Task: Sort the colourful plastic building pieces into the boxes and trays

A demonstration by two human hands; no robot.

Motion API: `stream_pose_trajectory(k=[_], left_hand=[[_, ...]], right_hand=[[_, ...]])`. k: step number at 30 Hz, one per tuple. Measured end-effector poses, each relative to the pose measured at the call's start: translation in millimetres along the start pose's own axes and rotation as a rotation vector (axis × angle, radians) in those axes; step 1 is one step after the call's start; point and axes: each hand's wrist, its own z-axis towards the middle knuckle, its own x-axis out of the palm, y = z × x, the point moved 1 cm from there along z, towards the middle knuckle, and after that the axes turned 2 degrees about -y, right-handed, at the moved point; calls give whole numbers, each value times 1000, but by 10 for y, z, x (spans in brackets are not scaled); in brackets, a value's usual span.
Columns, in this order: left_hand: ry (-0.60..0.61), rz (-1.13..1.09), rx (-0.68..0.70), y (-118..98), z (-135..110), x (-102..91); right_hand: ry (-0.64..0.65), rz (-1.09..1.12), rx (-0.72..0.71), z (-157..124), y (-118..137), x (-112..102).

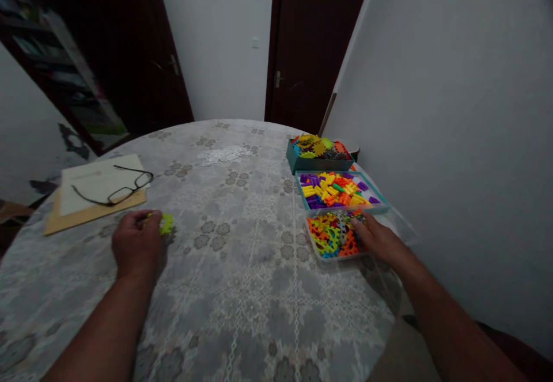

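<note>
On the left side of the table, my left hand (137, 241) is closed on a yellow-green toy gear (166, 224), whose toothed edge sticks out past the fingers. My right hand (377, 235) reaches over the right side of a clear plastic tray (336, 260). Its fingers are drawn together among the gears, and I cannot make out what is between them. Toothed gears (325, 233) in orange, yellow-green, blue and grey fill this tray. Just behind it, a teal-edged white tray (301, 189) holds purple, yellow and orange connector pieces (332, 187).
A teal box (322, 165) heaped with gear plates stands behind the trays. Black-framed glasses (123, 193) rest on papers and a brown envelope (93, 212) at the left. White cut pieces (225, 155) lie towards the back of the patterned tablecloth (246, 278). A wall (466, 123) rises at the right.
</note>
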Motion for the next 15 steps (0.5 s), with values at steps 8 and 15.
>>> stream_pose_trajectory(k=[8, 15], left_hand=[[15, -45, 0, -2, -28, -33], [114, -115, -30, -89, -135, -18]], right_hand=[[-48, 188, 7, 117, -15, 13], [-34, 308, 59, 103, 37, -58]])
